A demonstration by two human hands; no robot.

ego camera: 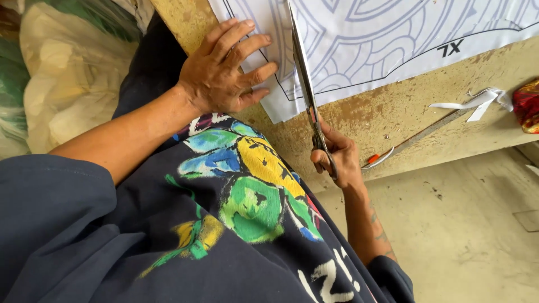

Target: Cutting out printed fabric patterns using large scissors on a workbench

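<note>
A white paper sheet (393,39) printed with curved blue line patterns and a black outline lies on a worn yellowish worktable (404,106). My left hand (227,70) presses flat on the sheet's near corner, fingers spread. My right hand (337,160) grips the handles of long metal scissors (303,73), whose blades run up along the paper just right of my left hand's fingertips. The blade tips pass out of view at the top edge.
A long metal ruler (426,132) and an orange-tipped tool (377,159) lie on the table near my right hand. White paper strips (477,102) and a red shiny object (526,104) sit at the right. Plastic bags (62,73) are piled at the left. Concrete floor (460,224) below.
</note>
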